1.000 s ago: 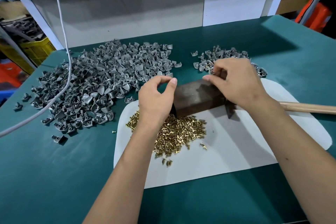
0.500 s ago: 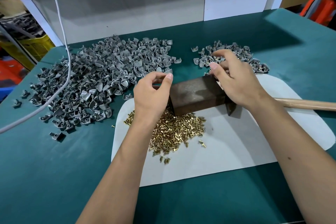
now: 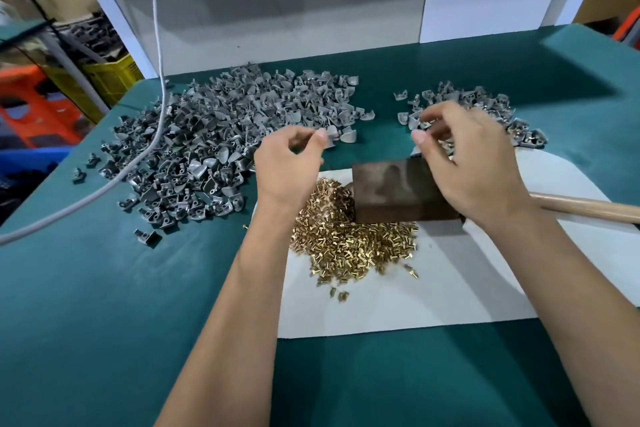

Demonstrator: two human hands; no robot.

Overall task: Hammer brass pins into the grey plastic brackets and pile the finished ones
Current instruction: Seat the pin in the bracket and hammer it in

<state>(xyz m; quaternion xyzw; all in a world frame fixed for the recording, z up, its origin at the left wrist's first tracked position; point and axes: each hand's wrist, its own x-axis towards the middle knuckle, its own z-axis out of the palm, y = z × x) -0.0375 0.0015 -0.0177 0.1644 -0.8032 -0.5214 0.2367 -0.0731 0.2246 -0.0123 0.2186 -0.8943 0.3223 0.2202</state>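
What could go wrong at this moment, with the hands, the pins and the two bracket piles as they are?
1. The brass pins lie heaped against the mallet; lifting it may scatter them off the white mat.
2. The small bracket pile sits close to the big pile, so finished and unfinished ones might mix.
3. The cable hangs over the big pile and could snag.

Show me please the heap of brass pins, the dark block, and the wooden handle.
heap of brass pins (image 3: pixel 349 243): head view, middle of the heap.
dark block (image 3: pixel 391 189): head view, its front left face.
wooden handle (image 3: pixel 588 208): head view, bare shaft right of the wrist.
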